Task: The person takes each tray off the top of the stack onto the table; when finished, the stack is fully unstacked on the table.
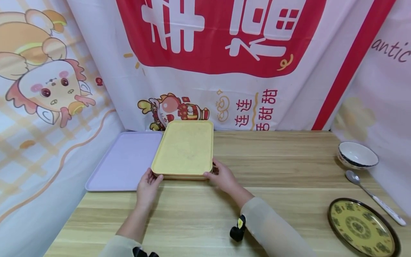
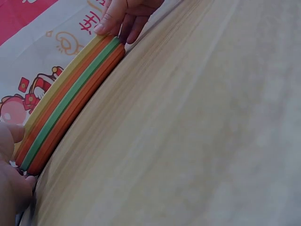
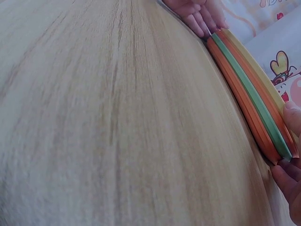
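A stack of several rectangular trays, with a yellow tray on top, stands toward the back of the table beside a lilac tray. Its edge shows orange and green layers below the yellow one. At the stack's near left corner my left hand grips with the thumb at the upper edge and fingers lower down. My right hand holds the near right corner in the same way, thumb at the top rim. In the right wrist view, fingertips curl at the bottom of the stack's edge.
On the right of the wooden table are a white bowl with a dark patterned outside, a spoon with a white handle, and a yellow patterned plate with a dark rim. Printed cloth hangs along the back and sides.
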{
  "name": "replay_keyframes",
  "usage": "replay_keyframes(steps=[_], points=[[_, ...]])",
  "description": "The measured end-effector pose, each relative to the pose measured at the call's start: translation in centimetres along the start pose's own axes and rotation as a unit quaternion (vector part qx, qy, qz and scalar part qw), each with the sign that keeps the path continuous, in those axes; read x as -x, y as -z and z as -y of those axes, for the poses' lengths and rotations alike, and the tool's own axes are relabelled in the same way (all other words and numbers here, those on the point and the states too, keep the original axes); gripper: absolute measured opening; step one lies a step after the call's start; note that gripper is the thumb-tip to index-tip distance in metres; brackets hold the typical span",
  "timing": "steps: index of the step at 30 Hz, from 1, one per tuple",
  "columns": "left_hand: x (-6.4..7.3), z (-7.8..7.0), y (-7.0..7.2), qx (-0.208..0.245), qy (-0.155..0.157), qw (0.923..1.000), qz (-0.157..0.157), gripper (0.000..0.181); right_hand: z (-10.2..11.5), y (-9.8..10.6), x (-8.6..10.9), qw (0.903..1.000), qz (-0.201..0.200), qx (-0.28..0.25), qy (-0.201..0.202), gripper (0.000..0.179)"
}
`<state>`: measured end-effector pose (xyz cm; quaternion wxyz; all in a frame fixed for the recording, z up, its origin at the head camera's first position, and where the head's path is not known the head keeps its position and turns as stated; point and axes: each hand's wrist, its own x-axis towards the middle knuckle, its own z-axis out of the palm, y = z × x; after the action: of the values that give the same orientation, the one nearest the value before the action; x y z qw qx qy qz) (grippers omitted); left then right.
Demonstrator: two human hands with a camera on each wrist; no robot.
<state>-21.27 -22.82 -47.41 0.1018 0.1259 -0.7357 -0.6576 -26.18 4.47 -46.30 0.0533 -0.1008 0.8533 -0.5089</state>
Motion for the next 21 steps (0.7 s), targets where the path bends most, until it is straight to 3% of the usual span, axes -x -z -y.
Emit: replay_keyframes(steps=[9, 21], points=[[-0.41, 0.34, 0.02, -0.002, -0.010, 0.9999, -0.010, 0.067, 0.23, -0.03, 0.16, 1.0000, -0.003, 0.003, 0.004, 0.076], [-0.65, 0.41, -0.09, -0.006, 0.000, 0.9997, -0.025, 0.065, 0.36, -0.01, -0.27, 0.9999, -0.012, -0.007, -0.007, 0.075]])
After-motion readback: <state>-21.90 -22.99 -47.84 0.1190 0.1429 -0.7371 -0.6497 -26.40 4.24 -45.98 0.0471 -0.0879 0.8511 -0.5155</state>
